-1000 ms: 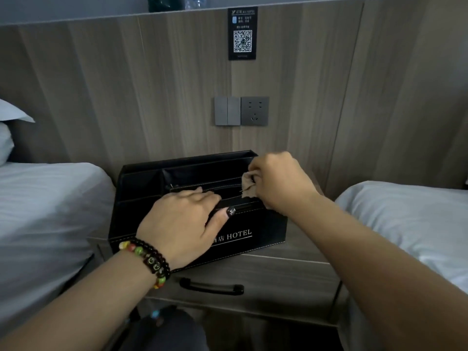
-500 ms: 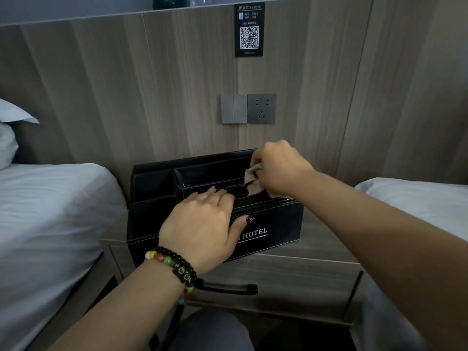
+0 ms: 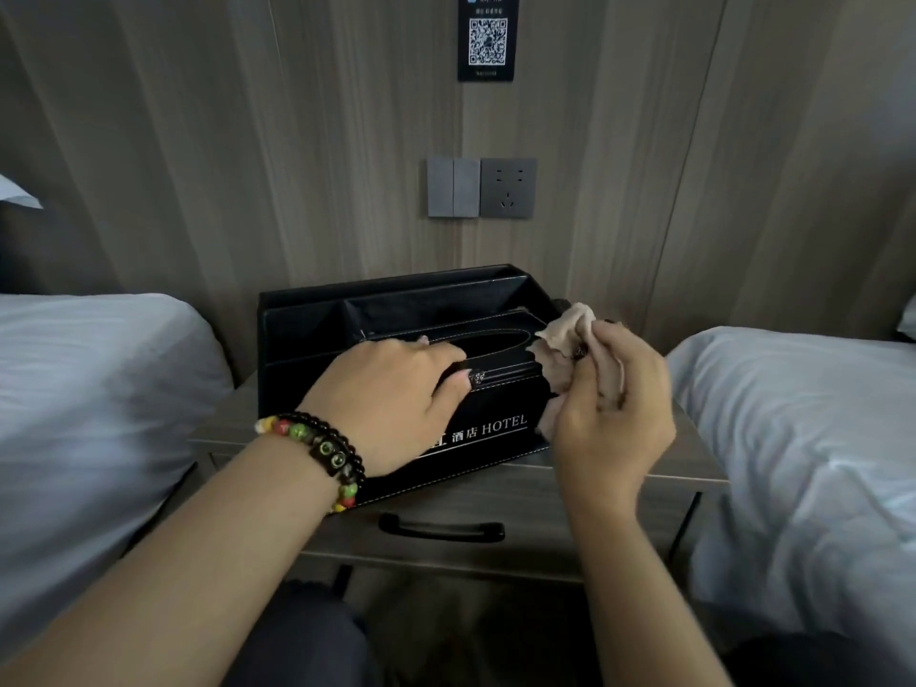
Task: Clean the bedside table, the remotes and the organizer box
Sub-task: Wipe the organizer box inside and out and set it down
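A black leather organizer box (image 3: 307, 324) with "HOTEL" printed on its front stands on the wooden bedside table (image 3: 689, 453). My left hand (image 3: 391, 409) rests on the box's front top, fingers over the edge of the tissue slot and thumb on the front face. My right hand (image 3: 609, 414) grips a crumpled beige cloth (image 3: 570, 329) just beside the box's right end. No remotes are visible.
White beds flank the table on the left (image 3: 89, 414) and right (image 3: 803, 438). A drawer with a black handle (image 3: 441, 530) sits below the tabletop. Light switches and a socket (image 3: 481, 188) and a QR-code sign (image 3: 488, 39) hang on the wood-panelled wall.
My right hand with the cloth has come off the box's top rear and moved down to its right end. My left hand has stayed on the box.
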Demonstrator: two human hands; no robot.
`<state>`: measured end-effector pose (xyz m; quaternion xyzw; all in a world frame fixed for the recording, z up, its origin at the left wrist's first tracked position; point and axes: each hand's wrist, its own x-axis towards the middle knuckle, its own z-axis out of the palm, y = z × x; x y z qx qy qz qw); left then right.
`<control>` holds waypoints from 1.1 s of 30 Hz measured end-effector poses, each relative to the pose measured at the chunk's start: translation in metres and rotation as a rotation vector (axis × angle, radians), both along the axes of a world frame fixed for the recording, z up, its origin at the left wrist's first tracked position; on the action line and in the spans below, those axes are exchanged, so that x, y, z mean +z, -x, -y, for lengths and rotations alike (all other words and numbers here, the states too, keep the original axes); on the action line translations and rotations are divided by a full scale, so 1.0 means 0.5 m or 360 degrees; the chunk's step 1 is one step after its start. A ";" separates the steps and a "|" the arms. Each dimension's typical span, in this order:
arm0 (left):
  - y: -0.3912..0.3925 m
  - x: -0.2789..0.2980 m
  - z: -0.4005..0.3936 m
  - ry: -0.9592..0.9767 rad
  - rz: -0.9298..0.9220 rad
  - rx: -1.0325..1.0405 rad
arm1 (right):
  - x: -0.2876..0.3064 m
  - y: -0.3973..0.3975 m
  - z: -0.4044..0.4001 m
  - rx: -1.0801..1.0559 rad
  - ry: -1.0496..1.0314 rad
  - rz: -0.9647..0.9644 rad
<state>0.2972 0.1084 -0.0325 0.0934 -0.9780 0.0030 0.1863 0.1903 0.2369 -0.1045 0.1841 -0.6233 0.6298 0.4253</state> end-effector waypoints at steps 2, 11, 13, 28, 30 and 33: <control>0.001 -0.007 0.002 -0.0030 -0.0040 -0.0008 | -0.021 -0.017 0.026 -0.0006 0.0254 0.0040; 0.012 -0.013 0.007 -0.0015 -0.0111 -0.0040 | 0.008 0.022 -0.006 0.0171 0.0476 0.0984; 0.014 -0.012 0.008 0.0000 -0.0100 -0.0037 | 0.002 0.024 -0.017 0.0223 0.0378 0.1103; -0.008 -0.038 0.102 0.0368 -0.0109 -0.0176 | 0.036 0.099 -0.166 0.0210 -0.0491 0.0782; -0.013 -0.042 0.123 0.0434 -0.0114 -0.0193 | 0.004 0.122 -0.167 0.0364 -0.0911 0.0943; -0.021 -0.043 0.147 0.0434 -0.0097 -0.0217 | 0.006 0.128 -0.195 0.0667 -0.0981 0.0910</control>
